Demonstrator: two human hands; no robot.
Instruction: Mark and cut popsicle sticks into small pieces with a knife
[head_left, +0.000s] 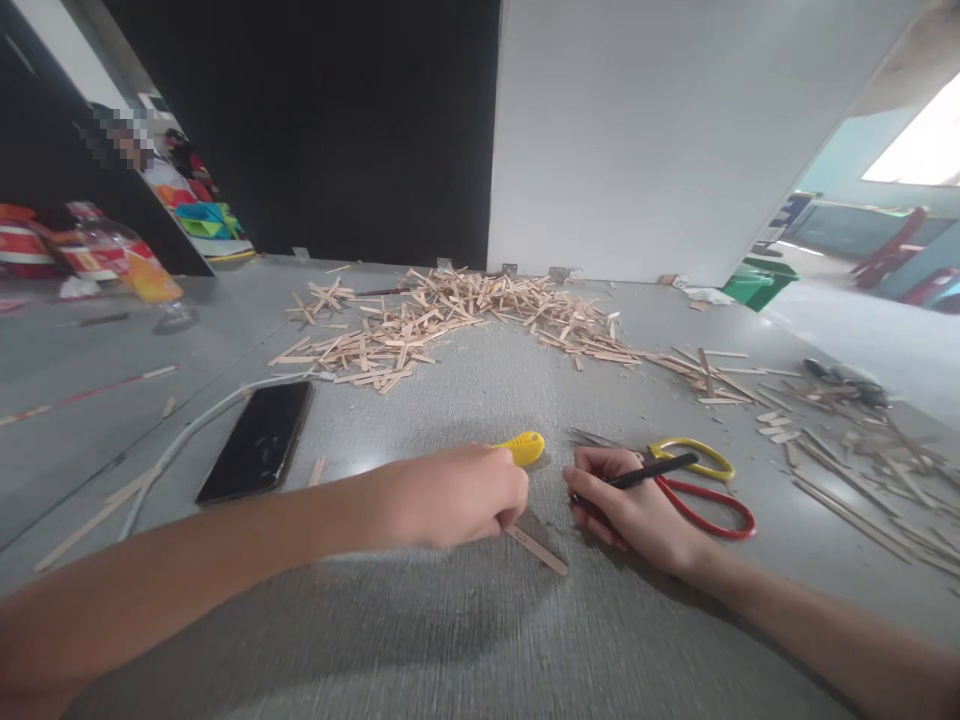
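My left hand (465, 497) is closed at the middle of the grey table, its fingers on one end of a flat wooden stick (538, 550) that bears a small dark mark. A yellow-handled tool (527, 448) shows just behind this hand, partly hidden by it. To the right, my right hand (619, 500) grips a black pen (651, 470) between thumb and fingers, with its upper end pointing right. Scissors with one yellow and one red handle loop (705, 510) lie beside and partly under my right hand.
Wooden sticks (480, 300) are heaped at the back, with more pieces (862, 470) at the right. A phone (259, 440) and white cable (180, 435) lie left. Behind stand a bottle (142, 270), black and white panels (622, 130), and a green bin (759, 283). A person (131, 140) is far left.
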